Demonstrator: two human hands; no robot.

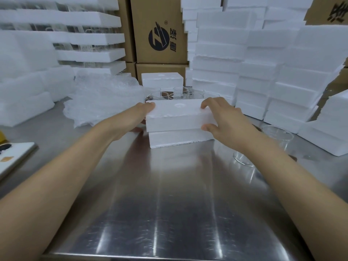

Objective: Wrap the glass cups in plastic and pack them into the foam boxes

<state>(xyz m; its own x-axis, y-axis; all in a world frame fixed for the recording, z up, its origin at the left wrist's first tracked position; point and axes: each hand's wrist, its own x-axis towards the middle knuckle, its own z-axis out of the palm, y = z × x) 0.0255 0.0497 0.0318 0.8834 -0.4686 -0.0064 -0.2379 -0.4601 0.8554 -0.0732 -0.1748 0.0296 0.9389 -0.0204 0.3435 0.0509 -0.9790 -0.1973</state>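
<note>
Foam box [177, 117] on the steel table [169, 194], left hand [139, 115] gripping its left end, right hand [224, 117] curled over the right end. Glass cups [169, 93] just behind it.

A brushed-steel desk [178, 194] fills the foreground, its surface streaked with pale reflections of light. At the back centre stand brown cardboard cartons, the upper carton [160, 31] printed with a dark round logo [158, 37] and black characters, stacked on a lower carton [162, 69], while the corner of another brown carton [331, 10] with black print shows at the top right. At the desk's left edge lies a flat pale slab [17, 157] with a dark round patch and an orange mark, and just behind it is a small yellow object [2, 136], too cropped to identify.
</note>
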